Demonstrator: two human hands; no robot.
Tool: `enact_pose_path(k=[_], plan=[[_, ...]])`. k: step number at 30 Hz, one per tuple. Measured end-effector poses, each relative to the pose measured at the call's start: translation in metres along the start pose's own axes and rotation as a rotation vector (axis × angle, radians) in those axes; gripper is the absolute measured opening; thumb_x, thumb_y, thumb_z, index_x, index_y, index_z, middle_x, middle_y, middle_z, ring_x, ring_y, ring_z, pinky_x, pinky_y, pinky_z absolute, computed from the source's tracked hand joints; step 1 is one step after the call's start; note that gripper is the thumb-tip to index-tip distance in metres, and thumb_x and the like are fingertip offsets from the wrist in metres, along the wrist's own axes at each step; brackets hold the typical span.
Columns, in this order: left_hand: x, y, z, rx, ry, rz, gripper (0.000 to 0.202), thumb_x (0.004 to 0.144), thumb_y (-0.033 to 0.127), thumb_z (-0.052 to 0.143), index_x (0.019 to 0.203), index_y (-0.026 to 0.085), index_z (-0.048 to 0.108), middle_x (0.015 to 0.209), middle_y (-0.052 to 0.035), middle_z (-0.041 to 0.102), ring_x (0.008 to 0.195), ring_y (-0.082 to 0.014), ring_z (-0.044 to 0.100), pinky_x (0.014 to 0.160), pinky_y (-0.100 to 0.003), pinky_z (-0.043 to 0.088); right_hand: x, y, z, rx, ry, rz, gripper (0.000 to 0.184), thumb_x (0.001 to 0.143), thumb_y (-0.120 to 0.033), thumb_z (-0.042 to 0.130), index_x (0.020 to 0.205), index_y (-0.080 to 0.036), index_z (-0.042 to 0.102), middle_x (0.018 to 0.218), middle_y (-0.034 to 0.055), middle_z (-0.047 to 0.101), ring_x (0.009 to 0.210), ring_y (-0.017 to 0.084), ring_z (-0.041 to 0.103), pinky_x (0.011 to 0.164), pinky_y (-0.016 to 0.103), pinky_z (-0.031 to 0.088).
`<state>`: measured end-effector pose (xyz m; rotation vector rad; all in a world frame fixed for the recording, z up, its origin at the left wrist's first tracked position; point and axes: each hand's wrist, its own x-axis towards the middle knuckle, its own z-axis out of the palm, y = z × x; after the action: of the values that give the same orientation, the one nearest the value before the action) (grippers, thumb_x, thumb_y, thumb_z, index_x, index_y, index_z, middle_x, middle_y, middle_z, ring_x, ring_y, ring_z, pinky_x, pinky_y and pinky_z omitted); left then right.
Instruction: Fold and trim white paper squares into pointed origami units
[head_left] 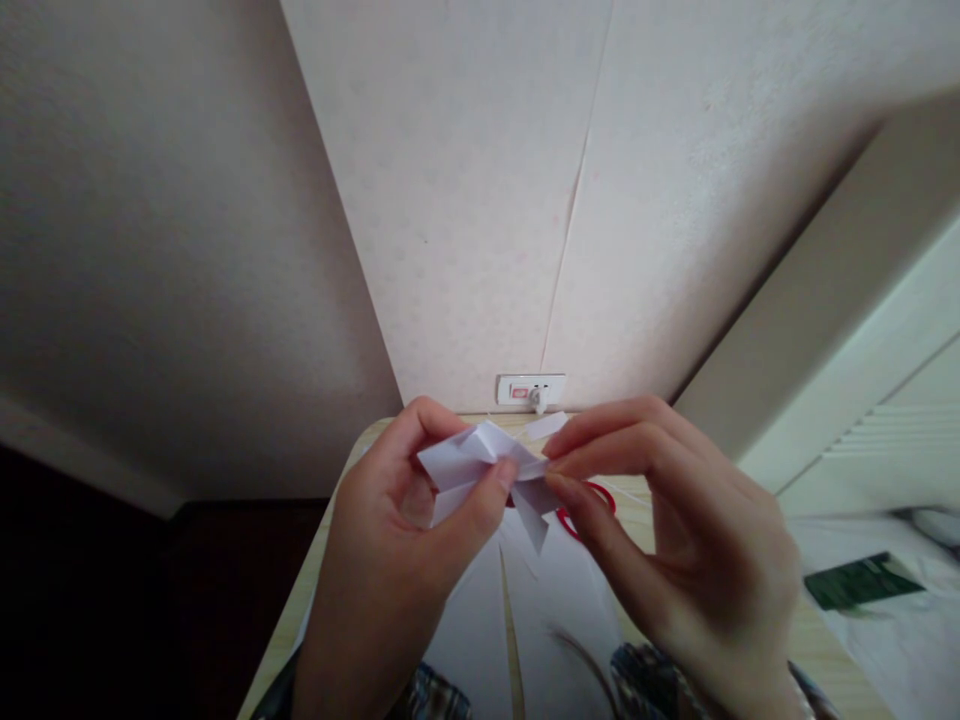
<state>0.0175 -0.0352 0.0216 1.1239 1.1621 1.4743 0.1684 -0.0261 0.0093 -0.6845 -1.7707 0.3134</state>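
Note:
A small folded piece of white paper (480,465) hangs in the air between both hands, above a light wooden table (296,615). My left hand (390,560) pinches its left part, thumb in front and fingers curled behind. My right hand (675,540) pinches the right end between thumb and forefinger. Folded flaps stick out downward below the pinch. White sheets of paper (480,630) lie flat on the table under the hands. A red-handled object (600,495), partly hidden by my right fingers, lies behind them.
A wall socket (529,389) with a plug sits on the wall just past the table's far edge. At the right a dark green packet (862,580) lies on a white surface. Plaid fabric (645,680) shows at the bottom edge.

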Motion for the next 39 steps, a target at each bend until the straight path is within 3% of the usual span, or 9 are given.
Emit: enact_pose_path(k=[6, 13, 21, 27, 39], plan=[[0.001, -0.002, -0.001, 0.029, -0.013, 0.048, 0.024, 0.071, 0.015, 0.079, 0.069, 0.024, 0.057, 0.062, 0.0080, 0.067, 0.053, -0.0093, 0.060, 0.049, -0.017, 0.048, 0.000, -0.001, 0.002, 0.020, 0.029, 0.051, 0.015, 0.087, -0.005, 0.067, 0.086, -0.020, 0.063, 0.088, -0.0001, 0.067, 0.085, 0.013, 0.064, 0.072, 0.027, 0.051], [-0.001, 0.001, 0.007, 0.053, 0.055, 0.057, 0.021, 0.070, 0.017, 0.078, 0.067, 0.024, 0.058, 0.061, 0.0079, 0.064, 0.053, -0.0088, 0.058, 0.049, -0.017, 0.045, -0.002, -0.001, 0.007, 0.110, 0.090, 0.139, 0.018, 0.088, -0.004, 0.065, 0.082, -0.020, 0.060, 0.088, -0.0013, 0.064, 0.086, 0.012, 0.061, 0.070, 0.027, 0.050], [-0.003, 0.002, 0.006, 0.104, 0.044, 0.068, 0.018, 0.072, 0.018, 0.074, 0.069, 0.025, 0.059, 0.058, 0.0083, 0.063, 0.055, -0.0108, 0.063, 0.047, -0.017, 0.044, -0.002, -0.001, 0.009, 0.096, 0.110, 0.127, 0.018, 0.088, -0.004, 0.064, 0.083, -0.021, 0.061, 0.088, -0.0004, 0.062, 0.085, 0.014, 0.060, 0.068, 0.030, 0.049], [-0.003, 0.000, 0.006, 0.038, 0.017, 0.049, 0.020, 0.069, 0.018, 0.076, 0.067, 0.026, 0.059, 0.051, 0.0096, 0.057, 0.061, -0.0139, 0.068, 0.058, -0.020, 0.053, -0.003, -0.002, 0.010, 0.103, 0.107, 0.118, 0.019, 0.090, -0.003, 0.060, 0.083, -0.021, 0.059, 0.090, -0.0004, 0.061, 0.085, 0.013, 0.059, 0.068, 0.029, 0.048], [-0.001, -0.002, 0.005, 0.021, -0.007, 0.067, 0.024, 0.070, 0.014, 0.079, 0.064, 0.025, 0.058, 0.057, 0.0088, 0.063, 0.062, -0.0117, 0.067, 0.058, -0.018, 0.053, -0.003, -0.001, 0.007, 0.115, 0.077, 0.122, 0.018, 0.091, -0.004, 0.060, 0.083, -0.020, 0.059, 0.089, -0.0011, 0.062, 0.085, 0.012, 0.059, 0.069, 0.027, 0.050]])
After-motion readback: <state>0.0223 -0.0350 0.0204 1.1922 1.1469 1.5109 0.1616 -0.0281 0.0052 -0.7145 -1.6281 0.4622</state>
